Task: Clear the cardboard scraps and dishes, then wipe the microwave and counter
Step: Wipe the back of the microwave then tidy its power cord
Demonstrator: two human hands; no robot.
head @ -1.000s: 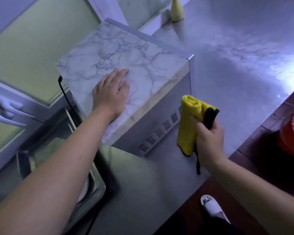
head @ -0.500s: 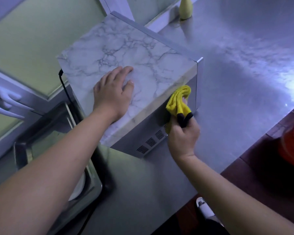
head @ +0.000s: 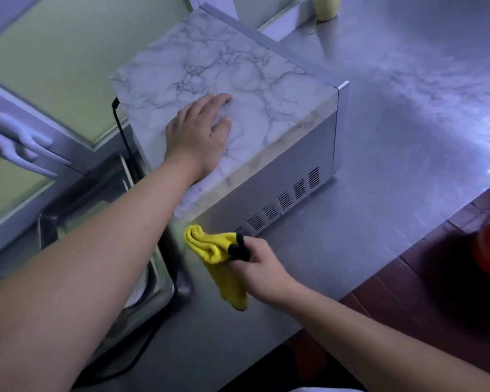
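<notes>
On the microwave top (head: 238, 66), left hand (head: 198, 137) flat and open — right hand (head: 255, 267) below, tight around yellow cloth (head: 210, 247).

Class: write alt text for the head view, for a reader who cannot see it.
A right hand grips a yellow cloth beside the vented side of a microwave on a steel counter; the left hand rests on its marble-patterned top.

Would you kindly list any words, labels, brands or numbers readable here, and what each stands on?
None: no text can be read.
The microwave shows only a marble-patterned top and vent slots; the yellow cloth, the pale bottle and the steel counter carry no visible print.
</notes>
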